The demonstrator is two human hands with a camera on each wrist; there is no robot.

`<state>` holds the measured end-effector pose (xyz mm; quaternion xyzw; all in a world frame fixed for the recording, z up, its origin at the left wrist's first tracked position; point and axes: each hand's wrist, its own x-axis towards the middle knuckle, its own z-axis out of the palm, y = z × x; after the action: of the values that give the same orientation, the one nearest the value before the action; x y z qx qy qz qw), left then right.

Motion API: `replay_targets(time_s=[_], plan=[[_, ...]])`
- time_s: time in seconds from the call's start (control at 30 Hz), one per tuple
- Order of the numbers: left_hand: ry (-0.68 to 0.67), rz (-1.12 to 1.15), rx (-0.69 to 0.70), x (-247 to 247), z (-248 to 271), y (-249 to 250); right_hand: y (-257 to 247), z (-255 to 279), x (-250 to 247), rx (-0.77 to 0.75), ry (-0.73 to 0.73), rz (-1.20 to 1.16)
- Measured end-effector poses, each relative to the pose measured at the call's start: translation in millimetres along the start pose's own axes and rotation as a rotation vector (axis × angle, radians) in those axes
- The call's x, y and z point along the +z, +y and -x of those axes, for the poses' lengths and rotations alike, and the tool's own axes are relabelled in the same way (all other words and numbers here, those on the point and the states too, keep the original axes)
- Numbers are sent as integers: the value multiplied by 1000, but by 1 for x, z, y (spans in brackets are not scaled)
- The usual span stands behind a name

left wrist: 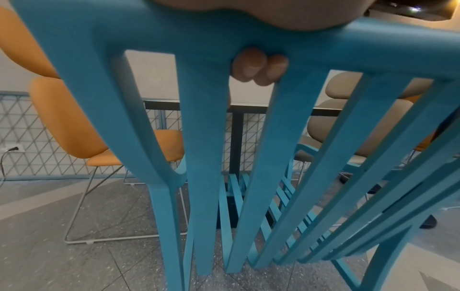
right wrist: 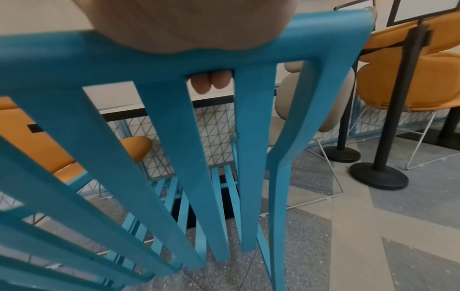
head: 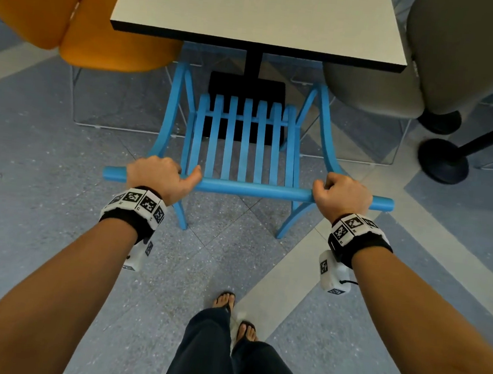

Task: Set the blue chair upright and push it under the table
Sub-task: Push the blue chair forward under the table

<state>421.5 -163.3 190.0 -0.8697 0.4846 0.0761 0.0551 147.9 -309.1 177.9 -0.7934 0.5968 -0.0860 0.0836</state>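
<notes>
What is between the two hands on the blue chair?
The head view shows a bare stretch of the blue chair's top rail between the left hand and right hand, with back slats below it.

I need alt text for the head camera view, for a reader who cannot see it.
Two hands, left hand and right hand, grip the top rail of an upright blue chair facing a white table. An orange chair and a beige chair flank it.

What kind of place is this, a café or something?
Probably a café or canteen seating area. A small pedestal table has mixed chairs around it, orange, beige and a blue chair, and black queue-barrier posts stand on the patterned floor.
</notes>
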Motion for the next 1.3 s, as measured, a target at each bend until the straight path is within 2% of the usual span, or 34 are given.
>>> replay_targets(time_s=[0.27, 0.73, 1.0, 1.3], plan=[[8, -15, 11, 0, 1, -1, 0, 4, 2, -5, 56, -19], [-8, -12, 26, -6, -6, 1, 3, -5, 2, -29, 55, 12], [28, -9, 27, -2, -5, 1, 3, -3, 0, -36, 55, -8], [72, 112, 42, -8, 1, -4, 0, 5, 1, -84, 145, -102]])
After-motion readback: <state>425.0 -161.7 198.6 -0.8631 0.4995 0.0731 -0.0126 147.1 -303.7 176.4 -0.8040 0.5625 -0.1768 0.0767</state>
